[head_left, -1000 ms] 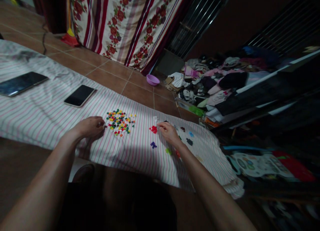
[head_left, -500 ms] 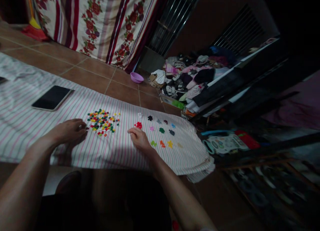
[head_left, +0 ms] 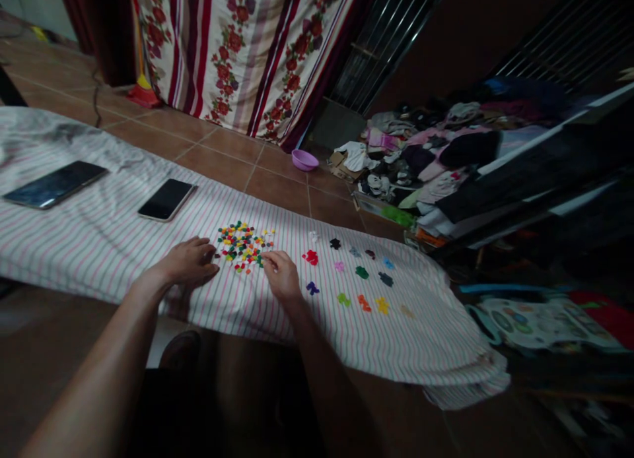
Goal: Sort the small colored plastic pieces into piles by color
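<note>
A phone [head_left: 167, 199] lies by the cloth's [head_left: 113, 247] far edge, loose pieces [head_left: 241, 240] right of it, heaps [head_left: 361, 272] toward the right end.

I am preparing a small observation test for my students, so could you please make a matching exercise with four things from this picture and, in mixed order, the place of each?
Things
1. Purple bowl
2. Mixed pile
3. Black cluster
4. Yellow cluster

Places
A. Between the orange cluster and the beige cluster
B. Between the left hand and the right hand
C. On the tiled floor
D. Between the white cluster and the grey cluster

Right pairs: 1-C, 2-B, 3-D, 4-A
</note>
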The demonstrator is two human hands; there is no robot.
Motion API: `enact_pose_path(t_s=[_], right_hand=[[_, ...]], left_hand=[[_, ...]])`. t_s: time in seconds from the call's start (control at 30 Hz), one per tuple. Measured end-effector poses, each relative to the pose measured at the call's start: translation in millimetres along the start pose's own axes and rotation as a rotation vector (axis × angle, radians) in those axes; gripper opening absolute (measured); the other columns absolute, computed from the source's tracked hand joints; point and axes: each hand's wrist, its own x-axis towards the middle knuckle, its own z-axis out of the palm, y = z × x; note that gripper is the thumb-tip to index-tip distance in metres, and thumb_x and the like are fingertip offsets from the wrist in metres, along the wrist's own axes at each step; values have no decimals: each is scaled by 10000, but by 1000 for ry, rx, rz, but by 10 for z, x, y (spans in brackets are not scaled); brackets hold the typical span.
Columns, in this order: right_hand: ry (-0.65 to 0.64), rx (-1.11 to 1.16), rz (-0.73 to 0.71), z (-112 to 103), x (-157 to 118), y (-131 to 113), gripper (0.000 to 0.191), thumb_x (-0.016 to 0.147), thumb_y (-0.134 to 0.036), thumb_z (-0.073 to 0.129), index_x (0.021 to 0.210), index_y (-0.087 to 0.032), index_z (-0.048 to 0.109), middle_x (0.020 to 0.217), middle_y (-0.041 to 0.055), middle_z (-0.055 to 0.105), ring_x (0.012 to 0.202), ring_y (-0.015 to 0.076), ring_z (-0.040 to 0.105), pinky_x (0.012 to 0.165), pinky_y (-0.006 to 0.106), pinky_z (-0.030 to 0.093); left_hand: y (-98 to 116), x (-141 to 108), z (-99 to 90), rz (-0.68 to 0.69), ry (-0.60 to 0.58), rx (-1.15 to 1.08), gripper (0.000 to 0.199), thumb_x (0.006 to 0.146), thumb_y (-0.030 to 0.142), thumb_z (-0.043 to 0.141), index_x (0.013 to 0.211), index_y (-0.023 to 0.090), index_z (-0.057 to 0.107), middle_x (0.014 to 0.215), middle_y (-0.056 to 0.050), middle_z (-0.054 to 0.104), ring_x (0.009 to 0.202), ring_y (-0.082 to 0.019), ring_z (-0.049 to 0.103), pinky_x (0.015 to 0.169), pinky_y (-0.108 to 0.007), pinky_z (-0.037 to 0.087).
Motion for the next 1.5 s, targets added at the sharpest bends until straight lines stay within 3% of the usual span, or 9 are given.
enact_pose_path(t_s=[0.27, 0.6, 0.73, 0.9, 1.13, 1.5], right_hand=[[-50, -156, 43, -5, 7, -23, 170, 821, -152, 582, 910, -223, 709, 904, 31, 612, 728, 156, 586, 752, 301, 502], [-109, -190, 3, -42, -73, -53, 106, 852, -137, 592, 857, -224, 652, 897, 20, 602, 811, 157, 584, 794, 278, 479], [-122, -196, -19, -32, -85, -60, 95, 868, -151, 603, 870, -229, 657, 912, 23, 606, 815, 158, 583, 798, 279, 486], [-160, -234, -73, -42, -80, -83, 117, 903, -166, 578, 888, -232, 673, 907, 41, 611, 858, 185, 586, 805, 298, 495], [-178, -245, -188, -89, -99, -101, 147, 961, -193, 528, 903, -224, 659, 915, 52, 619, 898, 187, 590, 839, 295, 496], [-143, -105, -237, -129, -143, -97, 168, 987, -235, 496, 938, -226, 657, 965, 64, 639, 957, 194, 602, 898, 330, 507]], left_hand=[[-23, -16, -13, -33, -47, 23, 565, 836, 492, 443, 1277, 179, 609, 1513, -149, 477, 1410, -295, 426, 1153, -429, 358], [-140, 26, 70, -23, -12, -27, 580, 818, 534, 455, 1263, 203, 624, 1477, -141, 523, 1380, -306, 469, 1148, -404, 369], [-111, 25, 47, -35, -41, -7, 656, 809, 544, 402, 1280, 137, 608, 1482, -179, 503, 1376, -316, 473, 1148, -400, 372], [-110, 49, 51, -70, 17, -50, 545, 768, 536, 465, 1170, 222, 658, 1405, -101, 590, 1311, -349, 532, 1096, -427, 436], [-183, 87, 86, -102, 28, -89, 492, 799, 559, 471, 1130, 234, 637, 1350, -80, 624, 1189, -337, 615, 1001, -415, 501], [-97, 55, -33, -111, -51, -115, 569, 770, 565, 454, 1170, 190, 610, 1348, -122, 627, 1223, -318, 598, 1026, -380, 488]])
